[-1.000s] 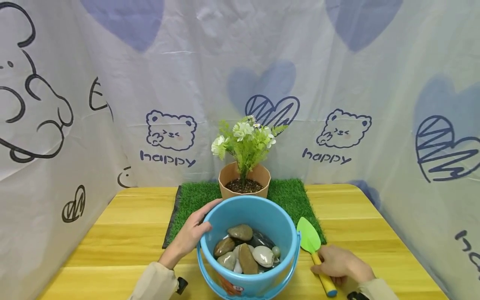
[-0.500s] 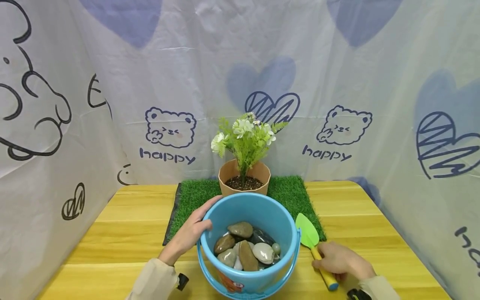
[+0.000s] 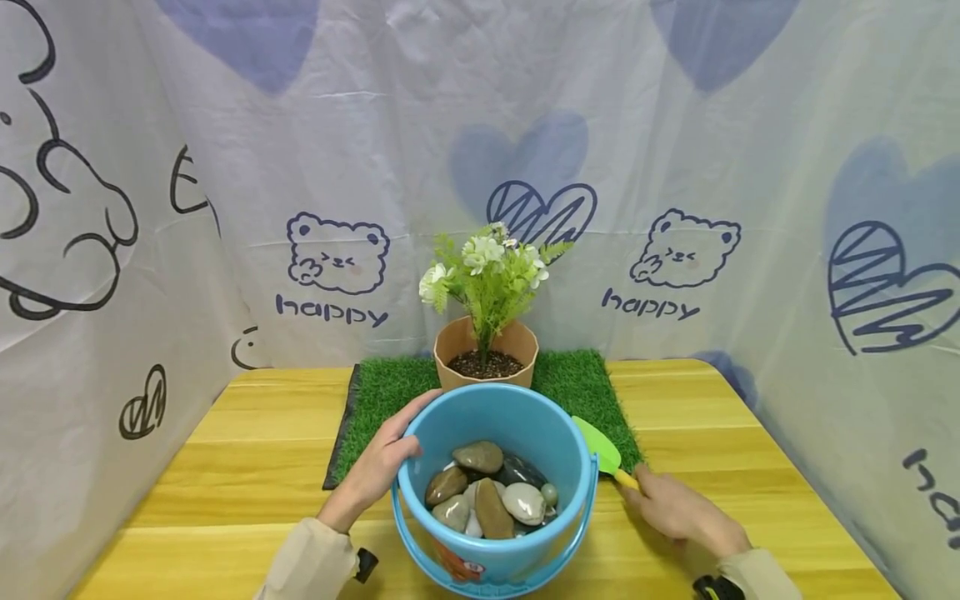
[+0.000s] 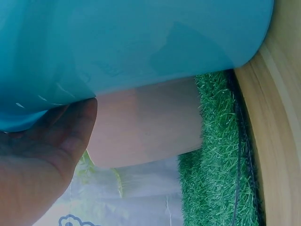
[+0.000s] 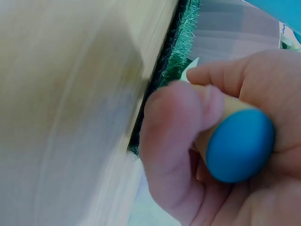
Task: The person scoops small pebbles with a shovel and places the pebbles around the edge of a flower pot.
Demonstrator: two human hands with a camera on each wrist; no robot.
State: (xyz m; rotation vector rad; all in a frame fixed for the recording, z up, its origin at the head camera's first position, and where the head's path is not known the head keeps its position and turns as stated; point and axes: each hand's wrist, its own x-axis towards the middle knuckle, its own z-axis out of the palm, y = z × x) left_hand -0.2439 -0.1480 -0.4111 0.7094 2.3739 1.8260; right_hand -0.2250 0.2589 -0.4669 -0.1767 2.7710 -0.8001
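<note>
A light-blue bucket stands at the front middle, holding several smooth stones. My left hand grips its left rim, thumb over the edge and fingers along the outside. In the left wrist view that hand lies against the bucket's wall. To the bucket's right, my right hand holds a small garden trowel with a green blade and yellow handle. The right wrist view shows fingers curled round the handle, its blue end cap near the palm. The bucket hides part of the blade.
Behind the bucket, a tan pot with soil and a white-flowered plant stands on an artificial grass mat. The yellow wooden table is walled by a printed curtain at the back and sides.
My right hand has taken up the trowel from the table; its blade has swung left, up against the bucket's right side. The left hand has stayed on the rim.
</note>
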